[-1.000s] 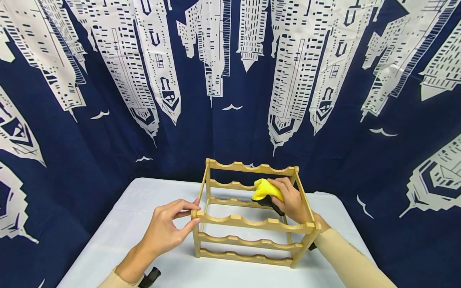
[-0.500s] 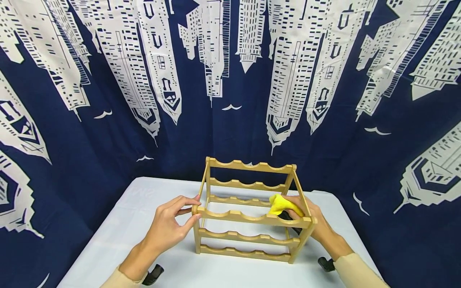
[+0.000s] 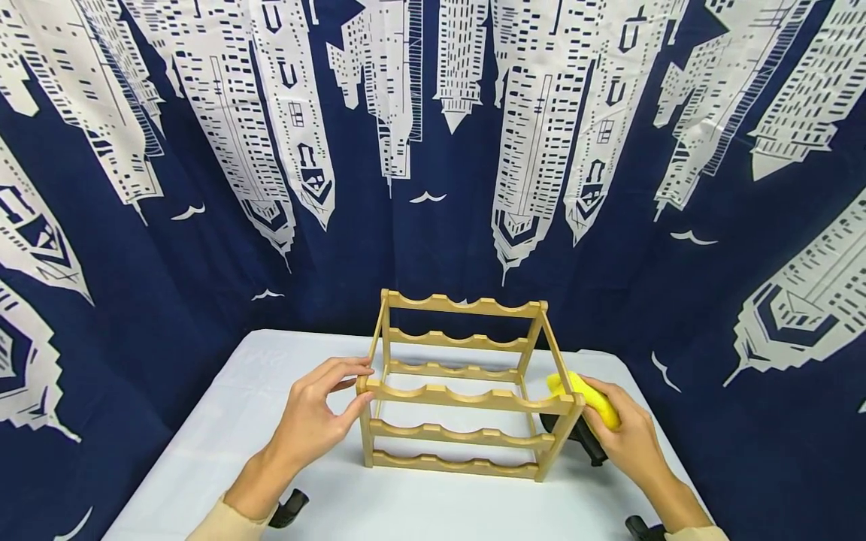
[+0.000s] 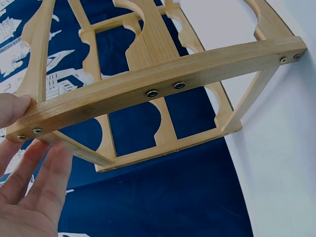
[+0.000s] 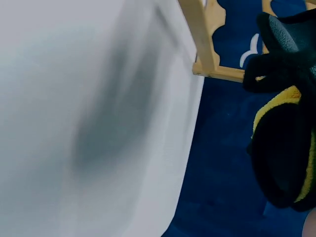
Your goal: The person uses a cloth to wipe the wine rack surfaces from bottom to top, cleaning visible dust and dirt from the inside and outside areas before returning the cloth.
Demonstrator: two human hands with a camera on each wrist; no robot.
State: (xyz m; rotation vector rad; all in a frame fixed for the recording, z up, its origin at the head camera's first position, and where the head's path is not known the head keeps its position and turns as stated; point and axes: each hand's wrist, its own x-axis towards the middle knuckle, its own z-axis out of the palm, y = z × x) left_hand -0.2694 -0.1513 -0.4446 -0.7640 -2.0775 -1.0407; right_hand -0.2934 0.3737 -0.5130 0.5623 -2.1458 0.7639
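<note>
Left hand [image 3: 316, 415] in pinch; right hand [image 3: 629, 434] curled, gripping.

Rack [image 3: 467, 400] sits on the table [image 3: 433, 515], a bit right of the middle, with the curtain [image 3: 460, 240] hanging behind it all. Left hand [image 3: 314, 409] is at the rack's near left top corner. Right hand [image 3: 625, 428] is just outside the near right corner, holding the cloth [image 3: 601, 404], which shows on both sides of the right top bar. Another object [image 3: 587, 439] is just below the cloth, can't tell what.
</note>
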